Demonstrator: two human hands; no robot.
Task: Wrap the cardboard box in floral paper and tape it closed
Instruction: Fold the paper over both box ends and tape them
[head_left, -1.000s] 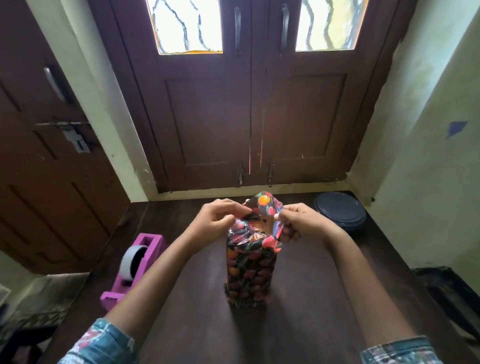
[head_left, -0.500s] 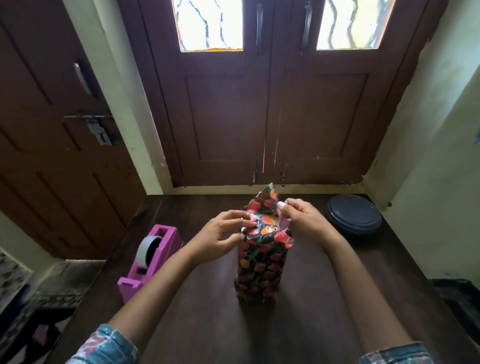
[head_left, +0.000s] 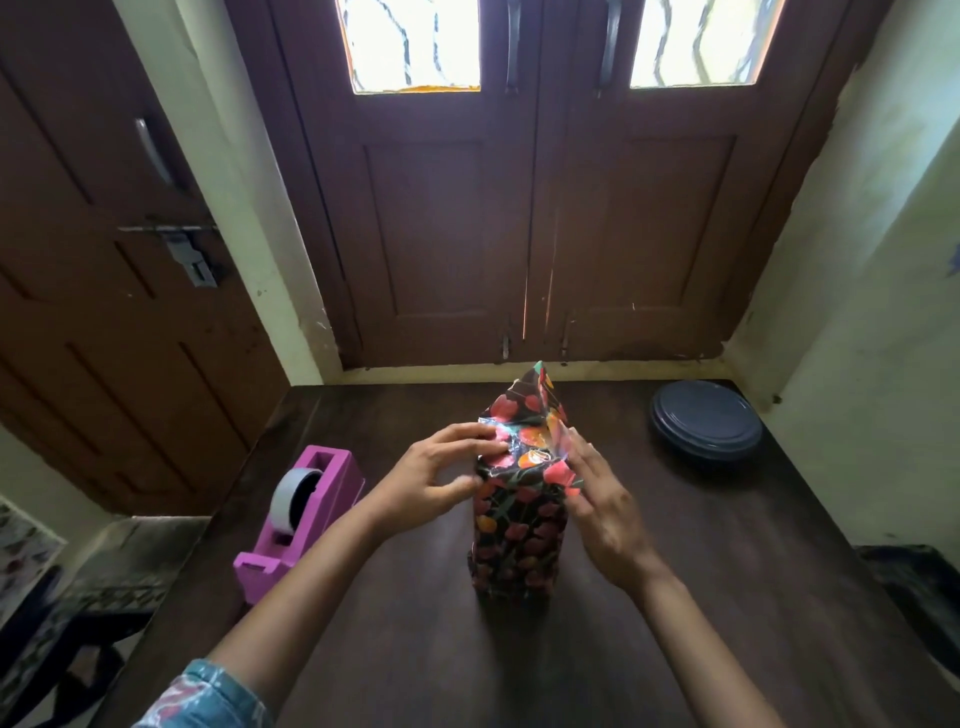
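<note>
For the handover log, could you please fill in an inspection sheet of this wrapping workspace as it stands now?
Surface: dark wooden table.
Job's things: wrapped box upright mid-table; floral paper flap stands unfolded at its top; pink tape dispenser to its left, apart.
Clutter: dark round lid or plate at the far right corner.
Grippers: left hand touches the box top with straight fingers; right hand lies flat against its right side.
Cables: nothing seen.
Surroundings: brown double door behind the table.
</note>
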